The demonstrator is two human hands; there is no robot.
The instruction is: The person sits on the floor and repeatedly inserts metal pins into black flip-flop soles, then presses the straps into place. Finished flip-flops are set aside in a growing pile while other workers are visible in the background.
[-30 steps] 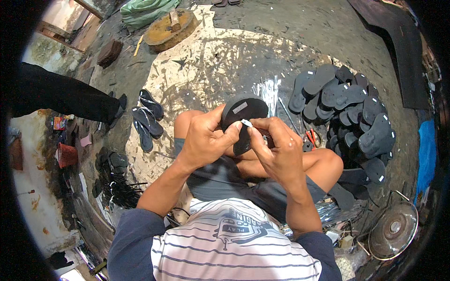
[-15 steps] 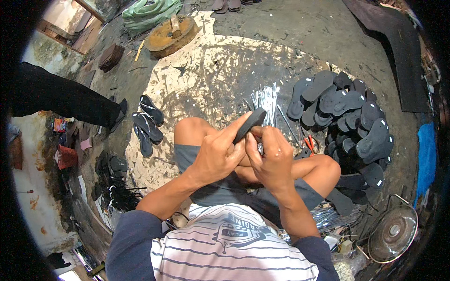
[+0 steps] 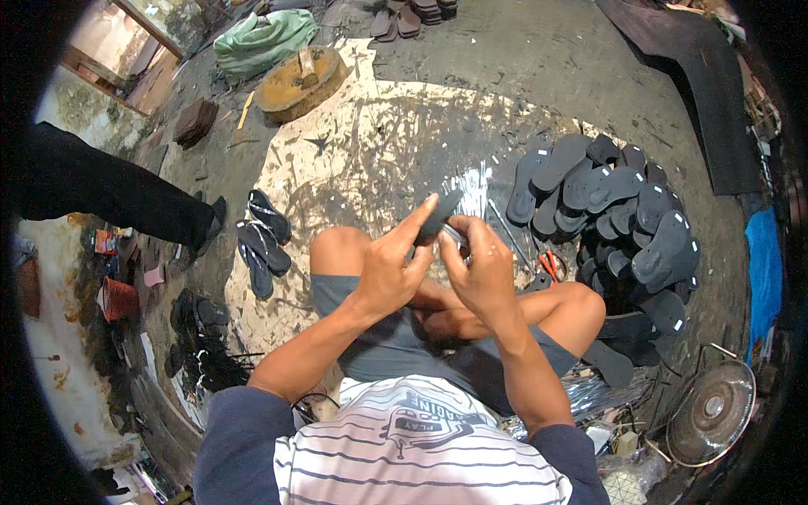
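Note:
Above my crossed legs, my left hand [image 3: 392, 263] grips a black sandal sole [image 3: 439, 212], with the index finger stretched along its side. My right hand [image 3: 483, 263] is closed at the sole's near edge, thumb and fingers pinching a thin dark strap with a silvery sheen [image 3: 455, 237]. How that strap joins the sole is hidden by my fingers. Just beyond the sole lies a bundle of shiny silver strips [image 3: 473, 190]. Red-handled pliers [image 3: 551, 265] rest by my right knee, near a long thin metal tool [image 3: 512, 229].
A large heap of black soles [image 3: 623, 189] lies to the right. Finished sandals [image 3: 264, 240] sit left on the stained sheet [image 3: 324, 181]. Beyond are a round wooden block [image 3: 301, 88] and a green sack [image 3: 263, 42]. Another person's dark-trousered leg [image 3: 118, 185] stands left; a fan [image 3: 713, 408] is lower right.
My right hand has loosened from a tight fist into a more open pinch, and the strap now shows. The sole has turned and come slightly lower. The whole view has shifted a little.

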